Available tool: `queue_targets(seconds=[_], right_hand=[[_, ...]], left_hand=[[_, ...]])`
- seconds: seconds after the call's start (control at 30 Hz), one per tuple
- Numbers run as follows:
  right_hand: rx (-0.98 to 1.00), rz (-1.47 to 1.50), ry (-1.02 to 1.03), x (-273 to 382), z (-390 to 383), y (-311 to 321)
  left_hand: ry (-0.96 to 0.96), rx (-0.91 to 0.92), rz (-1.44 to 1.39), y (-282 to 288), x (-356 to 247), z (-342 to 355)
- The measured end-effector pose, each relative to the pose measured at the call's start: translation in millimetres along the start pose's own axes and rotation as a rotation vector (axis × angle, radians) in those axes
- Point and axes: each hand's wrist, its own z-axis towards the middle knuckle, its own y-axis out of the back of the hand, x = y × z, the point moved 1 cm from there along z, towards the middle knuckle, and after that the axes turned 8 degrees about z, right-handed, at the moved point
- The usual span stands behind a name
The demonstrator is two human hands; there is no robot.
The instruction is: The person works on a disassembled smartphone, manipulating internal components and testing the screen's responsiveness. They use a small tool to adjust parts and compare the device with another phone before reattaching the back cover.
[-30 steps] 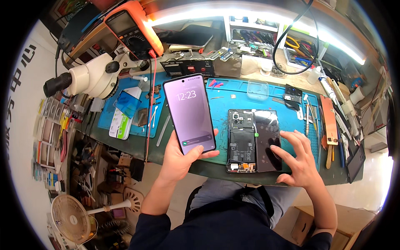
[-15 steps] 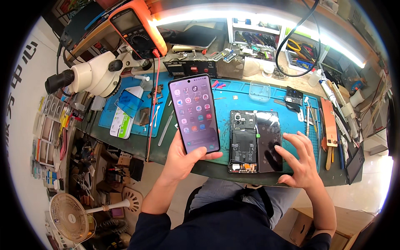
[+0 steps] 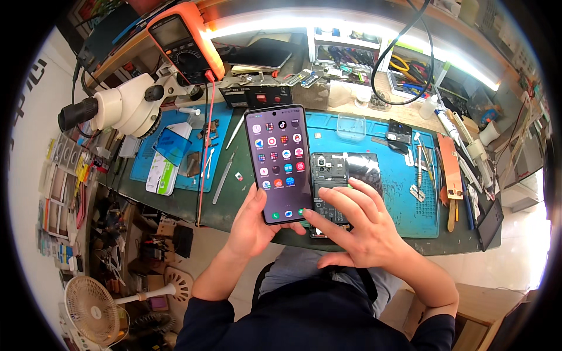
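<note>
My left hand (image 3: 249,228) is closed round a smartphone (image 3: 278,158), held upright in the picture with a grid of app icons on its lit screen. My right hand (image 3: 363,234) has its fingers spread, its index fingertip at the lower right corner of that screen. Behind my right hand lies an opened phone (image 3: 328,167) with inner parts showing, beside a dark screen panel (image 3: 366,167) that is partly covered by my fingers. Both rest on a blue work mat (image 3: 410,205) on the dark bench.
A white microscope (image 3: 117,105) and an orange multimeter (image 3: 181,47) stand at upper left. Tweezers (image 3: 225,175), swabs, a clear tub (image 3: 351,127) and many tools lie around the bench. Shelves with tool trays (image 3: 345,55) run along the back; a fan (image 3: 93,310) is at lower left.
My right hand has moved left from the dark panel to the held phone's screen. The phone has shifted slightly right, and its display went from lock screen to app icons.
</note>
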Motion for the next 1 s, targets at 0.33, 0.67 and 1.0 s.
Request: queue_targets(seconds=[0.33, 0.67, 1.0], right_hand=[[-0.043, -0.082, -0.097, -19, -27, 15], [0.049, -0.022, -0.058, -10, -25, 10], [-0.020, -0.217, -0.261, -44, -79, 36]], left_hand=[[0.062, -0.076, 0.064, -14, 1, 3], [0.066, -0.048, 0.060, -17, 5, 7], [-0.019, -0.184, 0.140, -3, 5, 4]])
